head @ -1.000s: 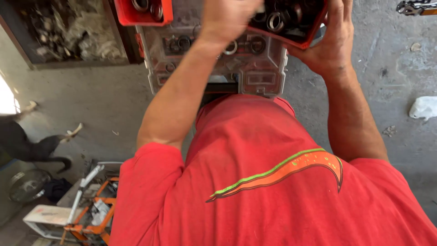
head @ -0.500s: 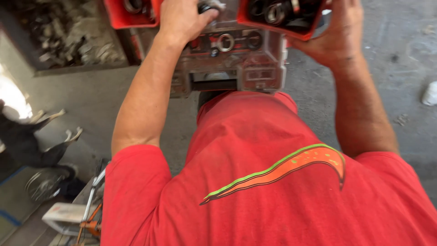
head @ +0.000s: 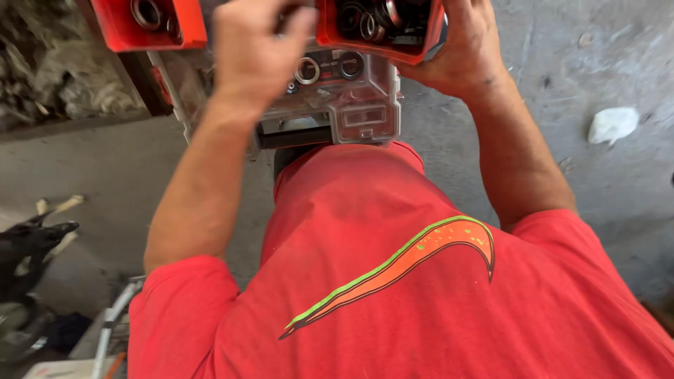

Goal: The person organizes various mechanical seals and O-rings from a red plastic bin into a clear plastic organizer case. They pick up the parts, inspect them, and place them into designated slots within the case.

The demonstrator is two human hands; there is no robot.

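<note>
At the far left, 1 red tray [head: 151, 24] holds a few metal rings. The left hand [head: 256, 49] hovers over the clear parts case [head: 337, 98], fingers bunched together; whether they pinch anything I cannot tell. Right of it, the right hand [head: 467, 49] is clamped on a second red tray [head: 379, 31] full of rings, so sorting looks unfinished.

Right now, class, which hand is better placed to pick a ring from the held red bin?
Probably the left hand: it hovers beside the red bin, fingers curled. The right hand is busy gripping that bin.
</note>
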